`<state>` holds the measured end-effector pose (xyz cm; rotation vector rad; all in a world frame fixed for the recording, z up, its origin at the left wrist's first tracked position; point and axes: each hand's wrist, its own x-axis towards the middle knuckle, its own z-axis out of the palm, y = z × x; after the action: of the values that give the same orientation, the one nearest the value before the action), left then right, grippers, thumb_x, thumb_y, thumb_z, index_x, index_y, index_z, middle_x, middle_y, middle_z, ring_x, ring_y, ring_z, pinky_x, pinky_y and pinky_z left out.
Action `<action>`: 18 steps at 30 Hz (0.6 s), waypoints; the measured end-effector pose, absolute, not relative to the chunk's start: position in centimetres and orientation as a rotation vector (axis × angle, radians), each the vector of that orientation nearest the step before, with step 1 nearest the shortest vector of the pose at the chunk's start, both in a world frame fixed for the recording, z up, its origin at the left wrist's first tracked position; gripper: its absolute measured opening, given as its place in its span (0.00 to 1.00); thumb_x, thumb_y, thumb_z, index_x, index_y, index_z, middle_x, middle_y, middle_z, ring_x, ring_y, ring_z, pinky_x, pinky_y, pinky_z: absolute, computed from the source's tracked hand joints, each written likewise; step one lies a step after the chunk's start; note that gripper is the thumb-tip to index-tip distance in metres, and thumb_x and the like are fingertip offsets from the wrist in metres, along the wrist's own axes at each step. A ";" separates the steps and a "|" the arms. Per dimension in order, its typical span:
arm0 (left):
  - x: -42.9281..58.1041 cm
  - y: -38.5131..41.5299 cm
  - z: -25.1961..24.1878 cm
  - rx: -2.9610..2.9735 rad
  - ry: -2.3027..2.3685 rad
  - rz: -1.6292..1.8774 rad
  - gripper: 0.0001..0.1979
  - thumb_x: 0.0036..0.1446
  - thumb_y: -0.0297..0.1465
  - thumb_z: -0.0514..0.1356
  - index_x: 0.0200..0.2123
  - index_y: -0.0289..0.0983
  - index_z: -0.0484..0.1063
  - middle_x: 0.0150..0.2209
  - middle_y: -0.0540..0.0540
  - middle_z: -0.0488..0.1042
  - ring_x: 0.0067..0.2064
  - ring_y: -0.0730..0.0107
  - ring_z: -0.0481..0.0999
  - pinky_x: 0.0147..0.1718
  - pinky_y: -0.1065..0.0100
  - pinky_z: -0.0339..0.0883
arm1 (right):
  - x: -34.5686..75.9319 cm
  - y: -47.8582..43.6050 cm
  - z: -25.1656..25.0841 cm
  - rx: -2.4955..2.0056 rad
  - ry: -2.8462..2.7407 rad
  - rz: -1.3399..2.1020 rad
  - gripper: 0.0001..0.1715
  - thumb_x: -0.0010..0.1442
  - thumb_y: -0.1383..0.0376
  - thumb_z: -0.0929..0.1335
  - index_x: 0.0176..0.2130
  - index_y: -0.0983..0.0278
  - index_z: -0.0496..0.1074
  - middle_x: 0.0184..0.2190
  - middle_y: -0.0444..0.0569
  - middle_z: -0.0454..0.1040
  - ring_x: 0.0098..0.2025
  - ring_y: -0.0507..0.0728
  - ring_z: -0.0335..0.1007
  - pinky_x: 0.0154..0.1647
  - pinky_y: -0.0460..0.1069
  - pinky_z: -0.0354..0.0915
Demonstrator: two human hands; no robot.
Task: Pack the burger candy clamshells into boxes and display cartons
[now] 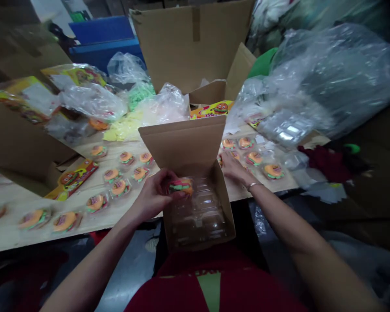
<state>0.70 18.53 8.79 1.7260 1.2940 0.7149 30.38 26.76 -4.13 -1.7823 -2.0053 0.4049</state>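
My left hand (pixel 157 193) is closed on a wrapped burger-shaped candy (pixel 181 186) and holds it over the far left corner of a clear plastic tray (pixel 201 214). The tray lies inside a small open cardboard box (pixel 185 143) on my lap. My right hand (pixel 234 167) reaches to the right of the box and rests on the wooden table among loose burger candies (pixel 254 158). Its fingers are curled down over the candies; whether it grips one is hidden.
Several wrapped burger candies (pixel 118 187) lie across the table (pixel 13 229) on the left. Yellow burger-print cartons (pixel 73 178), plastic bags (pixel 94 102), a large open cardboard box (pixel 191 47) and a big clear bag (pixel 331 73) crowd the back and right.
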 end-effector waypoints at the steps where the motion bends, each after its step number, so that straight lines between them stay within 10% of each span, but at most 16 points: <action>1: 1.2 19.2 8.8 1.848 1.355 0.607 0.18 0.45 0.41 0.68 0.34 0.37 0.68 0.30 0.49 0.74 0.33 0.66 0.72 0.31 0.69 0.63 | 30.7 26.7 -4.1 -1.797 -1.934 0.415 0.21 0.48 0.60 0.71 0.41 0.66 0.68 0.42 0.55 0.71 0.42 0.60 0.66 0.42 0.51 0.62; 9: 4.1 22.2 6.7 2.392 1.599 -0.395 0.13 0.64 0.34 0.52 0.48 0.32 0.63 0.49 0.33 0.74 0.49 0.51 0.77 0.42 0.62 0.67 | 31.9 23.7 -0.6 -1.302 -0.990 1.031 0.29 0.44 0.46 0.73 0.36 0.62 0.66 0.32 0.43 0.69 0.33 0.53 0.65 0.36 0.49 0.65; 18: 3.8 24.3 4.5 2.356 1.502 -0.431 0.16 0.64 0.41 0.53 0.47 0.34 0.63 0.40 0.37 0.78 0.42 0.54 0.79 0.33 0.65 0.63 | 28.1 18.3 3.2 -0.906 -0.888 1.520 0.35 0.48 0.38 0.71 0.43 0.60 0.70 0.34 0.49 0.74 0.34 0.57 0.74 0.27 0.48 0.68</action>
<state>3.78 24.34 4.47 2.3558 1.5016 -0.4311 28.14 18.27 3.16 -0.9063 -0.8877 1.5195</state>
